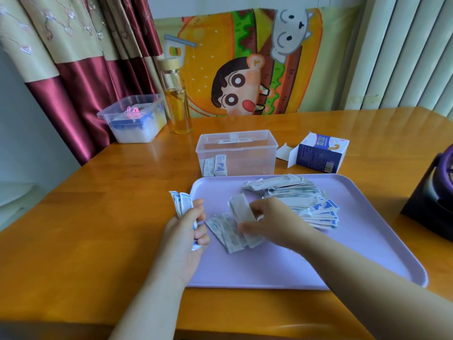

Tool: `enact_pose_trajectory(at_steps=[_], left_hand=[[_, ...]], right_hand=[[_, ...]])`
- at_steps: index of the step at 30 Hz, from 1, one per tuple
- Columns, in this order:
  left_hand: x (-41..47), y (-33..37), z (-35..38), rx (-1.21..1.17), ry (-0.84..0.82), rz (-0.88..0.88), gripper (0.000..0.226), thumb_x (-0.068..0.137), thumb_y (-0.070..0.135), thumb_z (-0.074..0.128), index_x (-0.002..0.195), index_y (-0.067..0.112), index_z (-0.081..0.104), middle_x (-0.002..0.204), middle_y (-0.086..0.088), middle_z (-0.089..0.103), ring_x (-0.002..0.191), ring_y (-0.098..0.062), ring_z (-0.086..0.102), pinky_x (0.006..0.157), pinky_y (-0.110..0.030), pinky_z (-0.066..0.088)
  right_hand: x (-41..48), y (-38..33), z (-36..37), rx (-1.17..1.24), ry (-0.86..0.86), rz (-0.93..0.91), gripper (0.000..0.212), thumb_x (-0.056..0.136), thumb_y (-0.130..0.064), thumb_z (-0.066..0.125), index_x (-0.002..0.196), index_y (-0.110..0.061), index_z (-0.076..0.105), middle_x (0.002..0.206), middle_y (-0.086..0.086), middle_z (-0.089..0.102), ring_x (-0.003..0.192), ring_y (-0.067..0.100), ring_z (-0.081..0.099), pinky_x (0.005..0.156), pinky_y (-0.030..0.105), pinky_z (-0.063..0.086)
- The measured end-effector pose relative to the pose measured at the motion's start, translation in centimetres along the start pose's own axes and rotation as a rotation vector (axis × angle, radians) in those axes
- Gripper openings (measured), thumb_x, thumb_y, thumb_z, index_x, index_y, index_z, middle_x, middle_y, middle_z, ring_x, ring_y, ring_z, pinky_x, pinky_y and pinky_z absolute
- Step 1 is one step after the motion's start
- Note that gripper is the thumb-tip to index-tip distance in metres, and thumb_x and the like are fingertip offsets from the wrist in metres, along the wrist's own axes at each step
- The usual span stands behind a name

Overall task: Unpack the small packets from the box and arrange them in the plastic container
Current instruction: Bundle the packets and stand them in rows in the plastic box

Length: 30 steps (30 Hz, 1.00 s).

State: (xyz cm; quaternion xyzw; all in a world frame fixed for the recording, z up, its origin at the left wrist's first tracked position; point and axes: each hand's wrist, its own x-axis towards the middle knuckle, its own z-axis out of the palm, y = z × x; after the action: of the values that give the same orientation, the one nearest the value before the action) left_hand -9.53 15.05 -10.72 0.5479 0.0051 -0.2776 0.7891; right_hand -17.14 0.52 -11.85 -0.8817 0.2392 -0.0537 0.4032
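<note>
1. Over the left edge of the lilac tray (343,241), in the head view, the left hand (186,231) is curled round a bundle (182,203) of blue-and-white packets. Their ends stick out above the thumb.
2. Just right of that grasp, the right hand (272,222) pinches one pale packet (241,209) between thumb and fingers, tilted above the tray.
3. Below the pinched packet, between the hands, overlapping strips (228,231) lie flat on the tray.
4. Behind the right hand and to its right, a large pile (301,200) of packets is heaped on the tray.
5. Ahead of both hands, just past the tray's far rim, the clear container (236,153) stands open on the table (98,217). A small stack (217,165) of packets leans upright in its left end.
6. Right of the container, the box (321,153) lies on its side, its end flaps open.
7. Far ahead and left of the grasp, a clear tub (133,117) holds blue, white and pink things. Beside it stands a bottle (176,99) of amber liquid.
</note>
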Motion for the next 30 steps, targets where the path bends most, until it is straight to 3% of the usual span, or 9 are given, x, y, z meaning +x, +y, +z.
enact_pose_trajectory(at_steps=[4,7,11,14,18,21,24,27,30], left_hand=[[-0.2,-0.1,-0.5,0.038,-0.030,-0.024,0.010,0.092,0.008,0.052,0.094,0.011,0.062,0.070,0.001,0.043,0.038,-0.003,0.026,0.038,-0.015,0.021],[-0.4,-0.4,-0.4,0.061,-0.137,-0.119,0.013,0.090,0.018,0.056,0.084,0.009,0.063,0.066,0.000,0.047,0.037,-0.004,0.026,0.038,-0.015,0.021],[-1.3,-0.4,0.4,0.049,-0.344,-0.284,0.024,0.074,0.039,0.063,0.077,0.015,0.061,0.065,0.000,0.059,0.037,-0.004,0.027,0.039,-0.014,0.021],[-2.0,-0.3,0.5,0.146,-0.432,-0.229,0.018,0.072,0.026,0.066,0.082,0.014,0.059,0.059,0.003,0.055,0.038,-0.003,0.030,0.042,-0.014,0.022],[-2.0,-0.5,0.6,0.199,-0.402,-0.056,0.006,0.081,0.007,0.061,0.086,0.007,0.063,0.058,0.005,0.060,0.039,-0.003,0.045,0.040,-0.012,0.024],[-1.3,-0.8,0.2,0.249,-0.288,0.080,0.008,0.085,0.004,0.062,0.083,0.009,0.068,0.065,0.001,0.064,0.043,-0.002,0.045,0.041,-0.012,0.028],[-0.5,-1.2,-0.4,0.392,-0.250,0.169,0.015,0.080,0.019,0.072,0.091,0.008,0.070,0.074,-0.001,0.066,0.050,-0.004,0.051,0.046,-0.015,0.034],[-0.3,-1.3,-0.5,0.505,-0.230,0.202,0.044,0.069,0.037,0.072,0.096,0.002,0.067,0.080,-0.009,0.062,0.052,-0.008,0.049,0.051,-0.021,0.035],[-0.1,-1.5,-0.7,0.502,-0.214,0.188,0.030,0.083,0.025,0.070,0.100,0.000,0.066,0.081,-0.010,0.059,0.047,-0.004,0.047,0.052,-0.022,0.034]], right_hand=[[-0.2,-0.1,-0.5,0.052,0.077,-0.070,0.031,0.076,-0.025,0.073,0.084,0.002,0.062,0.070,0.004,0.050,0.062,0.012,0.041,0.057,0.027,0.030],[-1.1,-0.7,-0.9,0.237,0.155,-0.245,0.015,0.074,-0.014,0.076,0.073,-0.012,0.062,0.069,-0.001,0.059,0.062,0.008,0.052,0.061,0.025,0.043],[-2.0,-0.9,-1.4,-0.126,0.393,-0.773,0.020,0.072,-0.009,0.071,0.070,-0.025,0.059,0.080,-0.012,0.056,0.081,0.010,0.050,0.071,0.016,0.041],[-1.8,-0.5,-1.5,-0.239,0.491,-0.870,0.007,0.075,-0.016,0.068,0.073,-0.018,0.062,0.093,-0.007,0.053,0.087,0.015,0.047,0.075,0.014,0.037],[-1.8,-0.3,-1.3,-0.143,0.497,-0.746,0.022,0.078,-0.014,0.067,0.098,-0.023,0.065,0.113,-0.005,0.050,0.099,0.009,0.049,0.082,0.011,0.040],[-2.2,-1.0,-1.5,0.383,0.263,-0.354,0.031,0.087,-0.007,0.062,0.114,-0.022,0.059,0.110,0.000,0.060,0.089,0.004,0.060,0.072,0.017,0.053],[-2.6,-1.1,-1.4,0.752,-0.117,-0.078,0.013,0.088,-0.017,0.061,0.100,-0.013,0.066,0.085,0.000,0.068,0.070,0.011,0.062,0.064,0.022,0.051],[-2.7,-1.1,-0.5,0.718,-0.137,-0.050,0.010,0.087,-0.016,0.064,0.077,-0.013,0.065,0.072,0.001,0.065,0.064,0.011,0.058,0.060,0.019,0.046],[-2.3,-1.1,-0.1,0.743,-0.080,-0.003,0.014,0.084,-0.015,0.068,0.071,-0.011,0.063,0.071,0.007,0.063,0.068,0.017,0.055,0.064,0.025,0.043]])
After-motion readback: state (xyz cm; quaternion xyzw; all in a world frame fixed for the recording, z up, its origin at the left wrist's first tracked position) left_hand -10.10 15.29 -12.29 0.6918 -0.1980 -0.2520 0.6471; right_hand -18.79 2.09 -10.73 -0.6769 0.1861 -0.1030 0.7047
